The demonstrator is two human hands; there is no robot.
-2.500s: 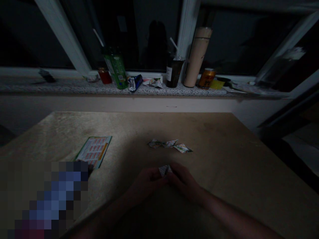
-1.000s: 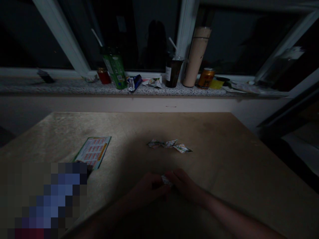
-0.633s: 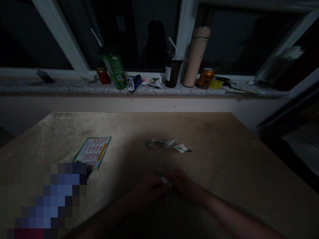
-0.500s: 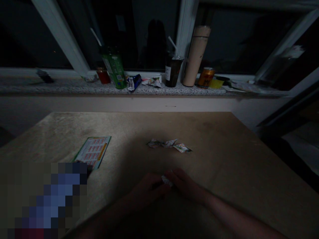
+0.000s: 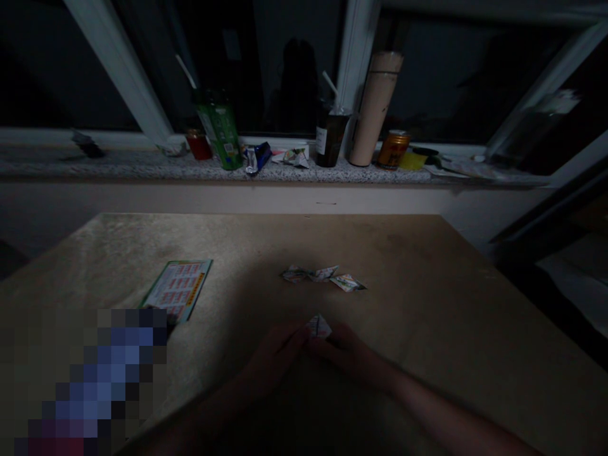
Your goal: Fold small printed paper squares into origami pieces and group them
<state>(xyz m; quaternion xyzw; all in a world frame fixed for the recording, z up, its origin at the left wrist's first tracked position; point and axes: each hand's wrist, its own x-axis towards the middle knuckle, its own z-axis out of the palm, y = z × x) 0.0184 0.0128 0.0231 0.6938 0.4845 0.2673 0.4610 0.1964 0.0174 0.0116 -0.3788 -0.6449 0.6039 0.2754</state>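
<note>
Between my two hands, low in the middle of the view, is a small folded piece of printed paper [image 5: 319, 327], its pointed tip facing away from me. My left hand [image 5: 280, 345] pinches its left side, and my right hand [image 5: 346, 349] grips the right side, with the thumbs close together at the near edge. Just beyond lie several folded paper pieces in a row: one on the left [image 5: 295, 273], one in the middle [image 5: 325, 273] and one on the right [image 5: 348, 282]. Shadow darkens my hands, so the fingertips are hard to make out.
On the table [image 5: 403, 253] at left lies a printed sheet [image 5: 178, 288], beside a pixelated blurred area. The windowsill behind carries a green bottle [image 5: 223, 136], a dark cup with a straw [image 5: 329, 139], a tall pink flask [image 5: 375, 111], an orange can [image 5: 394, 151] and wrappers [image 5: 257, 158].
The paper in my hands has turned so its folded point now stands up and away from me. My hands have shifted their grip to its two sides.
</note>
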